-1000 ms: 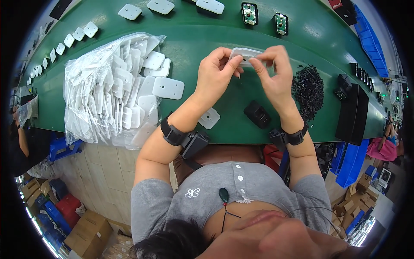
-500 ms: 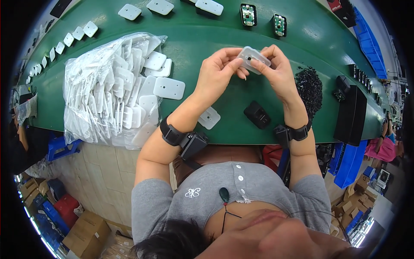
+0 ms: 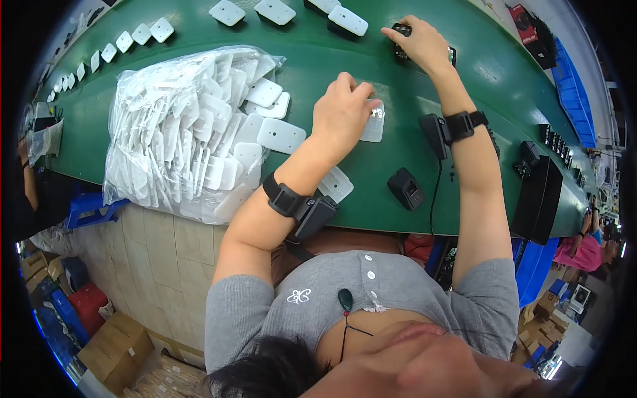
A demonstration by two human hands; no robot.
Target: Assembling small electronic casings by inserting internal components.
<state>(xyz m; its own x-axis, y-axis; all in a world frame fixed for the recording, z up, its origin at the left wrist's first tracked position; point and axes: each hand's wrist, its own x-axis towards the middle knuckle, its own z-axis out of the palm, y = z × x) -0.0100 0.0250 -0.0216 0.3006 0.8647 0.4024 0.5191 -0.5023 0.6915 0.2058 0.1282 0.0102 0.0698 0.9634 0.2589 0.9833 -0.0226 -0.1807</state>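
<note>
My left hand (image 3: 341, 118) is closed at the edge of a translucent white cover plate (image 3: 375, 126), fingers bent over its upper left part. The plate is low over or on the green table; I cannot tell which. Farther off, my right hand (image 3: 424, 45) grips a small black housing (image 3: 402, 30), its thumb and fingers on the sides. Close behind that hand, a second open housing with a circuit board (image 3: 452, 56) is mostly hidden. Nearer to me lie a black part (image 3: 405, 189) and a loose white plate (image 3: 336, 184).
A clear bag (image 3: 179, 132) overflowing with white plates covers the table's left part. White-topped housings (image 3: 275, 11) line the far side. At right stand a black box (image 3: 536, 199) and a blue bin (image 3: 574, 93). A cable (image 3: 435, 199) hangs from my right wrist device.
My right hand has let go of the plate and reached away to the far housing, taking hold of it. My left hand has come nearer and lower with the plate.
</note>
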